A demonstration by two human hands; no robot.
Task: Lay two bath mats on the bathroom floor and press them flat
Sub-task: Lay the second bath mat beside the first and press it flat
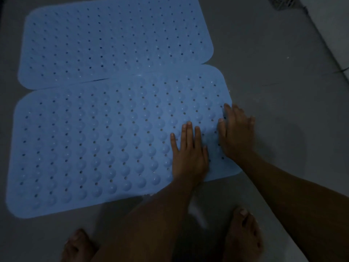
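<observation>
Two blue rubber bath mats with holes and round bumps lie side by side on the grey floor. The far mat [113,40] lies flat, and its near edge meets the near mat [94,144]. My left hand [188,154] lies palm down with straight fingers on the right part of the near mat. My right hand [236,133] presses flat on that mat's right edge, with some fingers reaching over onto the floor. Neither hand holds anything.
Grey bathroom floor [273,72] surrounds the mats. My bare feet, left foot [79,244] and right foot [243,235], stand just in front of the near mat. A pale raised ledge [334,35] runs along the right, with a drain grate [283,2] at the top right.
</observation>
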